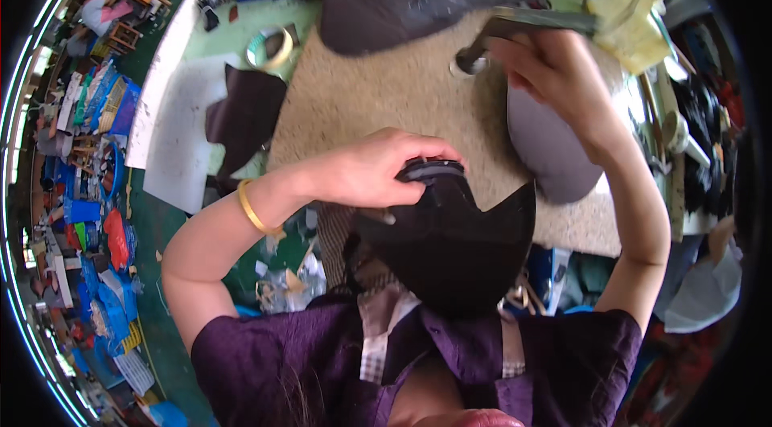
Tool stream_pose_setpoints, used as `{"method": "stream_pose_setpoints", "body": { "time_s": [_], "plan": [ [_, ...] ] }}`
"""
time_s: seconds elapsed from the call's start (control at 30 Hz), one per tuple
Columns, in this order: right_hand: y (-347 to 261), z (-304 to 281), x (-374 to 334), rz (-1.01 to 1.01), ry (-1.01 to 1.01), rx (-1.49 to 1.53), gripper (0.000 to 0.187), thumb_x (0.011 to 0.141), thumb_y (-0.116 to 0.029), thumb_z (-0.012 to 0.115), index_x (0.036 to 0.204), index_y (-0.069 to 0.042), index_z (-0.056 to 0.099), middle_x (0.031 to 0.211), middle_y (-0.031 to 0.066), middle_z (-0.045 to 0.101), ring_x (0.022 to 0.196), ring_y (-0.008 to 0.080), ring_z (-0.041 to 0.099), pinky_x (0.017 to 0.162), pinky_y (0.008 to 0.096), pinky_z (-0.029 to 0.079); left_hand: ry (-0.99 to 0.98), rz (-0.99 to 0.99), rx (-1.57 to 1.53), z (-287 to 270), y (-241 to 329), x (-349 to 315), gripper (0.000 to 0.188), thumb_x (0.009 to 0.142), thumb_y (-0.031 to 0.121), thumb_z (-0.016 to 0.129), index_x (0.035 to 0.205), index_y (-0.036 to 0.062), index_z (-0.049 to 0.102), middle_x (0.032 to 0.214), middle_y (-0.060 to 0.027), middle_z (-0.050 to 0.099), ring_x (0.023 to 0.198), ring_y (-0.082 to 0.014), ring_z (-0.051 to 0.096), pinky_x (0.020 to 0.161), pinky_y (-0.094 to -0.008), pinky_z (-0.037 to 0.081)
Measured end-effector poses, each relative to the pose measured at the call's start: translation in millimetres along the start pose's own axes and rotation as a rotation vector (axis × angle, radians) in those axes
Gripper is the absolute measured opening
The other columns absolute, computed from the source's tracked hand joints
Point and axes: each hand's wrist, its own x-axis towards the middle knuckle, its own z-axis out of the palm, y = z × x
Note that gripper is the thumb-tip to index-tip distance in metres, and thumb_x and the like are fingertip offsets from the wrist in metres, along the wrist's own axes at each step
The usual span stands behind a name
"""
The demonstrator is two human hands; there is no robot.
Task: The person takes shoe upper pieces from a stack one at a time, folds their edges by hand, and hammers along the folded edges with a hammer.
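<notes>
My left hand (386, 166), with a gold bangle at its wrist, pinches the folded upper edge of a black leather piece (450, 242). The piece hangs toward my lap over the near edge of the board and has a deep notch on its right side. My right hand (551, 69) is raised at the far right of the board, its fingers closed around a dark hammer (474, 55) with the rounded end of its head pointing down. Part of the hammer is hidden by that hand. Close below lies a grey rounded piece (551, 145).
A speckled brown board (378, 97) covers the work surface. Dark stacked pieces (362, 13) lie at its far edge, and a yellowed container (631, 9) stands far right. To the left are a tape roll (269, 47), a dark leather cutout (245, 113) and a white sheet (177, 133).
</notes>
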Motion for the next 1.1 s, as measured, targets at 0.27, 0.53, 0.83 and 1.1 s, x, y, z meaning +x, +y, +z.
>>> {"method": "stream_pose_setpoints", "body": {
  "time_s": [0.27, 0.53, 0.83, 1.1],
  "plan": [
    [5, 31, -164, -0.313, -0.476, 0.05, 0.045, 0.08, -0.012, 0.065, 0.12, 0.003, 0.05, 0.085, 0.0105, 0.062, 0.066, 0.0223, 0.066, 0.049, 0.0337, 0.053, -0.024, 0.028, 0.177, 28, -29, 41, 0.031, 0.082, 0.006, 0.06, 0.113, -0.001, 0.059, 0.1, -0.0156, 0.064, 0.094, -0.0289, 0.063, 0.084, -0.0369, 0.049],
    [16, 68, -176, -0.258, -0.341, -0.006, 0.055, 0.073, -0.02, 0.068, 0.117, 0.005, 0.048, 0.074, 0.0072, 0.056, 0.055, 0.0229, 0.061, 0.045, 0.0348, 0.051, 0.043, 0.14, 0.281, 32, -35, 61, 0.024, 0.094, 0.018, 0.056, 0.098, -0.0024, 0.068, 0.083, -0.0149, 0.066, 0.079, -0.0174, 0.064, 0.07, -0.0334, 0.049],
    [36, 71, -167, -0.14, -0.421, 0.201, 0.039, 0.081, -0.018, 0.062, 0.113, 0.002, 0.049, 0.079, 0.0105, 0.057, 0.059, 0.0278, 0.063, 0.05, 0.0386, 0.052, -0.116, 0.13, 0.095, 14, -25, 69, 0.029, 0.093, 0.024, 0.06, 0.107, -0.0008, 0.061, 0.083, -0.0097, 0.068, 0.076, -0.0133, 0.066, 0.063, -0.0254, 0.054],
    [40, 69, -162, -0.038, -0.429, 0.279, 0.039, 0.084, -0.019, 0.06, 0.116, 0.001, 0.049, 0.076, 0.0111, 0.059, 0.059, 0.0294, 0.063, 0.05, 0.0395, 0.052, -0.059, 0.231, 0.281, 34, -11, 46, 0.038, 0.081, 0.018, 0.071, 0.113, 0.0009, 0.06, 0.084, -0.0124, 0.065, 0.076, -0.024, 0.065, 0.066, -0.0364, 0.054]
  ]
}}
